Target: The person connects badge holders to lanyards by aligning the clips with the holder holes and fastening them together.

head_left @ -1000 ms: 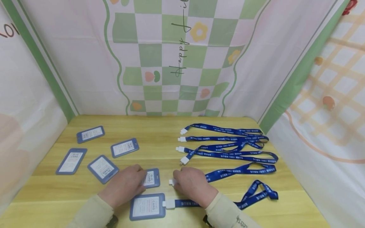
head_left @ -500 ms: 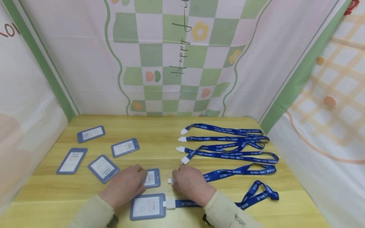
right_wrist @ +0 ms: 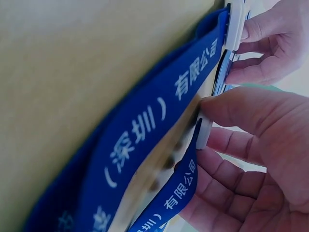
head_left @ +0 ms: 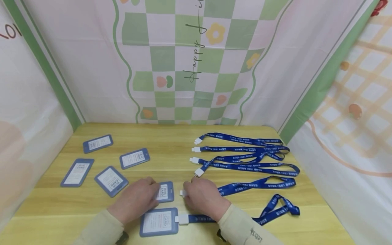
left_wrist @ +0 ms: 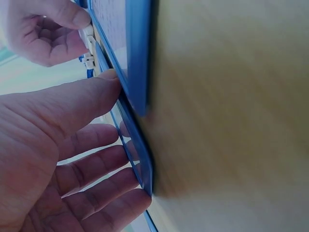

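Observation:
My left hand [head_left: 133, 200] holds a blue ID card holder [head_left: 166, 191] by its edges. In the left wrist view, the thumb lies on one edge and the fingers on the other. The holder's slotted end points right. Across a small gap, my right hand [head_left: 203, 199] pinches the white clip [right_wrist: 204, 130] of a blue lanyard [head_left: 257, 183] between thumb and fingers. The strap trails to the right. Nearer me lies another card holder [head_left: 158, 223], joined to a lanyard's white clip [head_left: 183, 219]; its strap runs under my right wrist.
Several loose card holders [head_left: 111, 181] lie on the left of the wooden table [head_left: 165, 143]. Several blue lanyards [head_left: 242, 166] stretch across the right side, clips pointing left, some overlapping. Patterned cloth [head_left: 186, 61] hangs behind and on both sides.
My left hand has shifted slightly right with the card holder. The right hand has edged left with the clip, so the gap between them is a little narrower.

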Demonstrator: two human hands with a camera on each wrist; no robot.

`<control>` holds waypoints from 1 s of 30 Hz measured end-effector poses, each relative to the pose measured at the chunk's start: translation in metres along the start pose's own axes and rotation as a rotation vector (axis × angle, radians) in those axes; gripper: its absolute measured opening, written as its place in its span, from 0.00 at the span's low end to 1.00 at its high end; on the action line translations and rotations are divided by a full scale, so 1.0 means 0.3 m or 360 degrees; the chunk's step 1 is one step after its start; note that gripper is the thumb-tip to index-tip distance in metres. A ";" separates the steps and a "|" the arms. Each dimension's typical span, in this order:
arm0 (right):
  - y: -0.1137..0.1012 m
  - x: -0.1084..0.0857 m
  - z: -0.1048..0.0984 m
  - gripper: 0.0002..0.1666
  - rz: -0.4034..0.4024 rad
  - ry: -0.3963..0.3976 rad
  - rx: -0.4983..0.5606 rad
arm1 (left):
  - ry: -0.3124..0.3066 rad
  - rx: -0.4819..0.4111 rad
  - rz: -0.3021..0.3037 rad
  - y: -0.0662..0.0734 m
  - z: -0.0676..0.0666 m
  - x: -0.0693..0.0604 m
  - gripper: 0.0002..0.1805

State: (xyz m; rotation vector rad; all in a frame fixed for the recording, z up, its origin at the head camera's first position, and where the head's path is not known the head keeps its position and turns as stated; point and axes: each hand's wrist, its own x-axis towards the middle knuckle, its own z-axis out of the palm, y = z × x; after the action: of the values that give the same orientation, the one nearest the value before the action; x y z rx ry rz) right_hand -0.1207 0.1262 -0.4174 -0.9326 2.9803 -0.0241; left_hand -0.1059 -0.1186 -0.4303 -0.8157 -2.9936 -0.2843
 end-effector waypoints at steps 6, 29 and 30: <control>-0.001 0.003 0.005 0.09 -0.0015 0.0010 -0.0014 | 0.0001 0.0008 0.0009 0.006 0.000 0.001 0.21; -0.012 0.023 -0.002 0.08 -0.0002 -0.0064 0.0023 | -0.0001 -0.0025 0.0042 0.024 0.010 0.009 0.22; -0.013 0.024 -0.002 0.09 0.0000 -0.0070 0.0024 | -0.0005 -0.0029 0.0040 0.025 0.010 0.010 0.22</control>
State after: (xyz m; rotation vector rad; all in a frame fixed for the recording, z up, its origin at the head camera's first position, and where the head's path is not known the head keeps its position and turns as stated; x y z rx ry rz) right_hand -0.1245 0.1189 -0.4167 -0.9188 2.9357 -0.0259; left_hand -0.1045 -0.1102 -0.4317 -0.8555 -2.9858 -0.3102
